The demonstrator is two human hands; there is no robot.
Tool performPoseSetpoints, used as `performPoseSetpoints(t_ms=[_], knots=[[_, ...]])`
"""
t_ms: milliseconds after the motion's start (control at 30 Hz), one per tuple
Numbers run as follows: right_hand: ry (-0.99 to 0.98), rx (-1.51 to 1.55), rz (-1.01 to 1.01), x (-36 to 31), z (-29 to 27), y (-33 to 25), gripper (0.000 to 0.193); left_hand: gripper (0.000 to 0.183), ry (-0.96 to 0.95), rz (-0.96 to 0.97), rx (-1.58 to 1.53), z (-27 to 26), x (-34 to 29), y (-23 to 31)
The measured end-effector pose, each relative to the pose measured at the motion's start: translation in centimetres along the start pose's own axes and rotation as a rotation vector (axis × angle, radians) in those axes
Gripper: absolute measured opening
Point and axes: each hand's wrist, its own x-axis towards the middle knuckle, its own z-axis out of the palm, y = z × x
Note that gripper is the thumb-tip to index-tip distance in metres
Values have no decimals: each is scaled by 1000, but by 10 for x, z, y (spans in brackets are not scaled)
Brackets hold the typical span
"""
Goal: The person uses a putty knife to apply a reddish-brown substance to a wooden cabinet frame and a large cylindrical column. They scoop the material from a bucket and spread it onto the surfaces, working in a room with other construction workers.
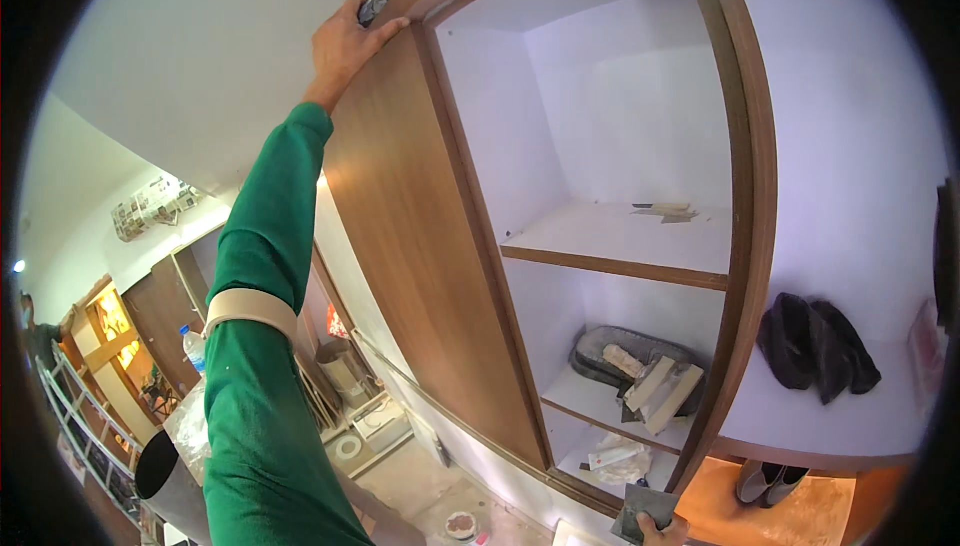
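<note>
My left arm, in a green sleeve with a pale band, stretches up to the top of a brown wooden cabinet [410, 186]. The left hand [345, 51] is closed around a small dark grey crumpled piece [372, 11], whose kind I cannot make out. One finger lies against the cabinet's upper edge. At the lower edge, my right hand [662, 532], mostly cut off, grips a flat square grey scraper [643, 512]. The scraper is close to the cabinet's bottom frame.
White shelves hold thin scraps [667, 212], a grey tray [595, 346] with wood offcuts, and a plastic bag [622, 460]. Dark cloth [815, 346] and shoes [765, 483] are at the right. A ladder [85, 416] and another person [42, 331] are far left; a bottle [193, 348] stands behind my arm.
</note>
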Motion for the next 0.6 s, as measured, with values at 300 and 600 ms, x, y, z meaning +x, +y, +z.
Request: performPoseSetpoints(t_ms=[300,600], knots=[[55,-231,100,-12,-11,-21,73,48,-40,-39,-10,-9,14,17],[10,-196,14,-10,-18,12,73,24,-59,-799,-1266,-2,8,12]])
